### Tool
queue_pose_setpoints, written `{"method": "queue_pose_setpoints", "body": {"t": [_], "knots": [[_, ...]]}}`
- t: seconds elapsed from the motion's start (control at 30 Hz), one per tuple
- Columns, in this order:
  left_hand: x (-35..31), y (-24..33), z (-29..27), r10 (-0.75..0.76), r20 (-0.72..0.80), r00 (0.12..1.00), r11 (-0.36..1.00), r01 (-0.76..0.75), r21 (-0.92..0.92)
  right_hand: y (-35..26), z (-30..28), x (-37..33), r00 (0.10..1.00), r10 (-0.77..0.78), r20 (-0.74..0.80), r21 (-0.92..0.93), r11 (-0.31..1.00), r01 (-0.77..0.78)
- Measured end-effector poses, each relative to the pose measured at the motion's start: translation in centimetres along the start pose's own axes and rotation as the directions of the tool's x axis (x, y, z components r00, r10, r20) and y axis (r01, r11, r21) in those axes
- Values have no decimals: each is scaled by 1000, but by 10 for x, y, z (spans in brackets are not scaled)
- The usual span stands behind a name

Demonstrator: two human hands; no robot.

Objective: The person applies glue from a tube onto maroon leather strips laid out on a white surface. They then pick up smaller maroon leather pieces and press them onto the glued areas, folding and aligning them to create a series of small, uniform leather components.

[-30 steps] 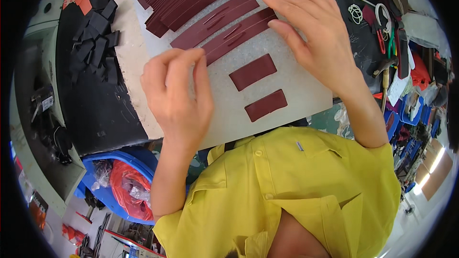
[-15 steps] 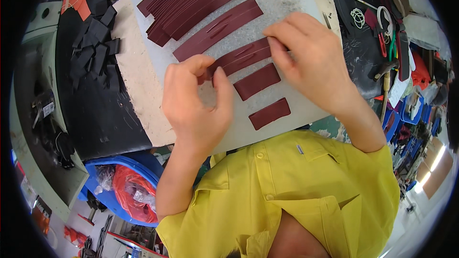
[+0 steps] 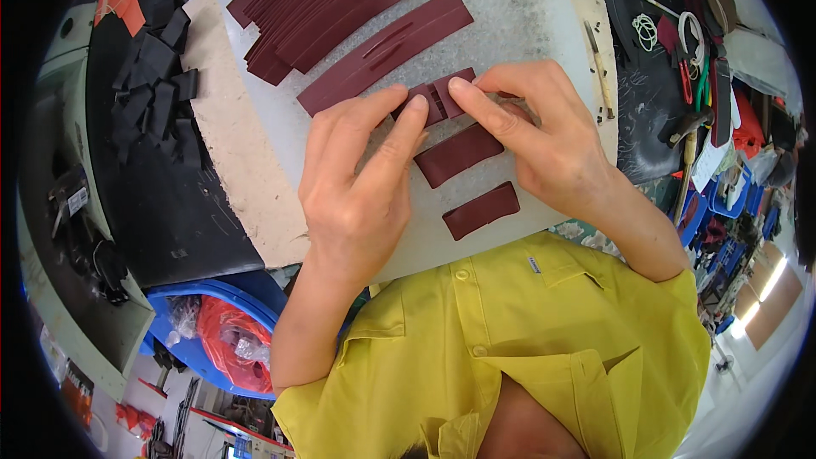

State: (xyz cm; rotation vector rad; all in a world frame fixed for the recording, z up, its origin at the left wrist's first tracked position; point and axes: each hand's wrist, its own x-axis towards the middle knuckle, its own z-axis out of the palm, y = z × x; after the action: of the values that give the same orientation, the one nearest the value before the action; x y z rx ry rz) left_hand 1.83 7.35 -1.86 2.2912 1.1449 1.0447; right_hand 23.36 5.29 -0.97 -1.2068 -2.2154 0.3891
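Note:
Between my hands lies a maroon leather-like strip, its two ends folded in so that they almost meet at a narrow gap in the middle. My left hand pinches its left fold between thumb and fingers. On the right fold, my right hand presses with the thumb, the fingers curled behind. Nearer to me lie two folded maroon pieces, a larger one and a smaller one. Beyond my hands a flat maroon strip with slits in it rests below a fanned stack of strips.
Everything maroon lies on a pale translucent sheet over a beige board. Black folded pieces are heaped to the left. Tools and white cord crowd the right side. A blue tub with red plastic stands below the table's left.
The strip, stretched out between my hands before, is now folded with its ends brought inward. My hands have come closer together, and the sheet has shifted slightly left in view.

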Motion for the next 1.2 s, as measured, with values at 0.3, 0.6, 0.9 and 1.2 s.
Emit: {"method": "queue_pose_setpoints", "body": {"t": [0.3,0.6,0.9,1.2], "knots": [[1,-1,1,20,13,1000,1000,-20,22,-1,2,0,999,-38,23,-110,993,40],[1,6,-5,97,166,981,968,-132,213,-4,0,3,994,-76,83,-251,963,95],[19,20,-13,74,281,957,902,-184,389,-7,-25,51,935,-57,351,-256,954,154],[4,-23,-30,-183,-91,979,941,201,273,30,3,52,975,144,-168,-97,982,-162]]}}
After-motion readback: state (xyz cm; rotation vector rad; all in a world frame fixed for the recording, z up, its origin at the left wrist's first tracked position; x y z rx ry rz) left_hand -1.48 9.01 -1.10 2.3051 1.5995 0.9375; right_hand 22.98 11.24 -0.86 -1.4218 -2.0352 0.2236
